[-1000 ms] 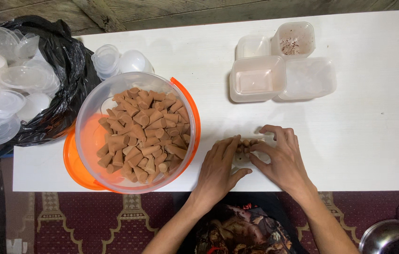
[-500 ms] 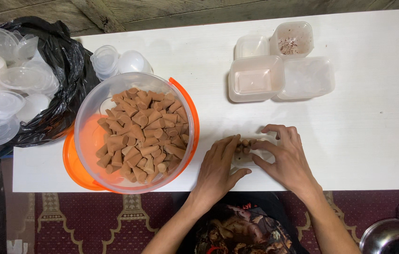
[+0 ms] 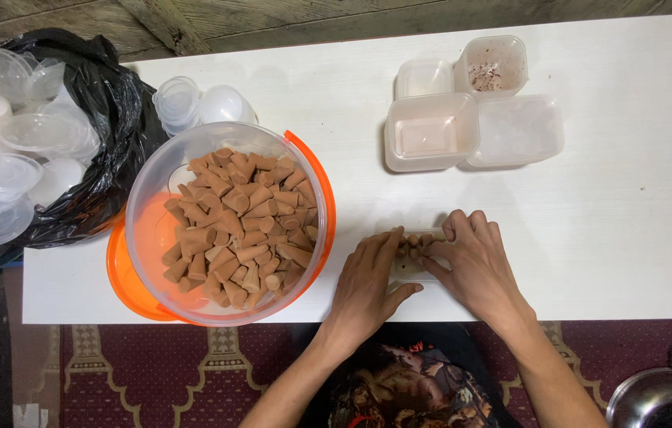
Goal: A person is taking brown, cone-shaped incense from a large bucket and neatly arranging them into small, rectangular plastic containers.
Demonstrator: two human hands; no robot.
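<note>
My left hand point(image 3: 367, 281) and my right hand point(image 3: 474, 265) rest on the white table point(image 3: 637, 230) near its front edge, closed around a small clear plastic container point(image 3: 409, 265) that holds a few brown cone-shaped pieces point(image 3: 415, 240). Fingers of both hands touch those cones and cover most of the container. Just left of my left hand stands a large clear tub point(image 3: 229, 222) filled with many brown cones, sitting on an orange lid point(image 3: 126, 277).
A group of small clear square containers point(image 3: 474, 119), one with brown crumbs, stands at the back of the table. Stacked round clear cups point(image 3: 181, 103) and a black bag point(image 3: 106, 119) of clear lids lie at the left. A metal pot point(image 3: 661, 396) sits on the patterned rug.
Both hands stay on the small container; the fingers have shifted only slightly over the cones.
</note>
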